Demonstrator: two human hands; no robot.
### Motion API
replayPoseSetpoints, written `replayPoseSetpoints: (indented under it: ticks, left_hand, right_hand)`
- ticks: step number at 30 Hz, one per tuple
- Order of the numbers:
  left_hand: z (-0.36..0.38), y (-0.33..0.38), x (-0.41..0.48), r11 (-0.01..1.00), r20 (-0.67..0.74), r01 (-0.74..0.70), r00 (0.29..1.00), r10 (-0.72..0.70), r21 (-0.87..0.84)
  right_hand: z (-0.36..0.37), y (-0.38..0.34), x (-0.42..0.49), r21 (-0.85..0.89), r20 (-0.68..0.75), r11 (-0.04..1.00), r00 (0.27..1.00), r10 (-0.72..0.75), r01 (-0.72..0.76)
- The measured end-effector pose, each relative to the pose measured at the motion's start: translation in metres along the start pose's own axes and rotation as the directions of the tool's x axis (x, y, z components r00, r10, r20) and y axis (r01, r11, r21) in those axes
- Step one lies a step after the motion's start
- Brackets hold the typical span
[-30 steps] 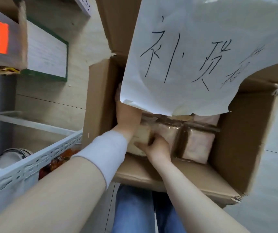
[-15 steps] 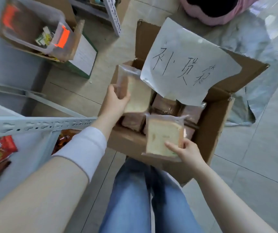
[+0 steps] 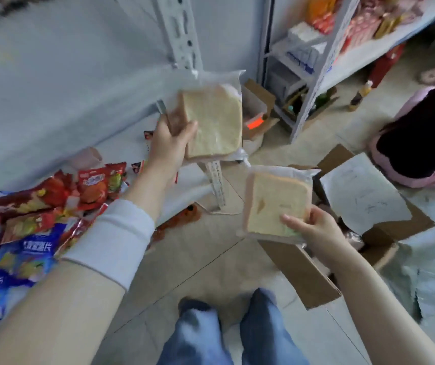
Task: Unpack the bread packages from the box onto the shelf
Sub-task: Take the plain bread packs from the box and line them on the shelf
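Mid-transfer: 2 bread packages are out of the box (image 3: 300,275) and in the air, neither on the shelf (image 3: 53,106) yet. Left hand (image 3: 170,143) is clamped around the upper package (image 3: 213,122), held up near the shelf edge. Right hand (image 3: 316,230) pinches the lower package (image 3: 276,201) by its bottom corner, just above the box. More packs probably remain inside, though the paper sheet (image 3: 361,196) and blur hide most of it. Snack bags (image 3: 40,212) crowd the shelf's left part. An upright post (image 3: 179,35) stands right behind the upper package. A seated person (image 3: 419,143) is off to the right, well apart.
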State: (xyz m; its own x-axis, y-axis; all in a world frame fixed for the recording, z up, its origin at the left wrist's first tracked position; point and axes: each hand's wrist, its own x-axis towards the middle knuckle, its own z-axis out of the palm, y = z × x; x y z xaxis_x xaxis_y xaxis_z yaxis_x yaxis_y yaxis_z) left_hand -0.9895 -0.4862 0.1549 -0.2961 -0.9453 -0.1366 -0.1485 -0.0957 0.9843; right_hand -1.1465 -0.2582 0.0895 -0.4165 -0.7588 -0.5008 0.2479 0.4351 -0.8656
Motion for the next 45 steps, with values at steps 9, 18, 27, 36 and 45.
replayPoseSetpoints:
  ticks: [9, 18, 27, 36, 45]
  left_hand:
    - [-0.275, 0.087, -0.036, 0.952, -0.354, -0.295, 0.901, 0.25, -0.08]
    - [-0.443, 0.052, -0.008, 0.986, -0.491, -0.153, 0.865, 0.103, -0.062]
    - [-0.461, 0.045, 0.121, 0.991, -0.56, -0.119, 0.818, 0.133, 0.061]
    - [-0.458, 0.034, 0.174, 0.95, -0.709, -0.05, 0.654, 0.265, 0.31]
    - [-0.451, 0.045, 0.14, 0.888, -0.642, -0.012, 0.686, 0.342, 0.461]
  right_hand:
    - [0.214, -0.102, -0.025, -0.134, 0.231, 0.966, 0.955, -0.187, 0.221]
    - [0.384, -0.179, 0.017, -0.21, 0.288, 0.894, 0.899, -0.331, 0.396]
    - [0.499, -0.248, 0.154, -0.214, 0.178, 0.847, 0.873, -0.455, 0.486]
    - [0.534, -0.253, 0.199, -0.397, 0.045, 0.694, 0.768, -0.639, 0.6]
    - [0.525, -0.239, 0.148, -0.687, 0.074, 0.553, 0.803, -0.591, 0.471]
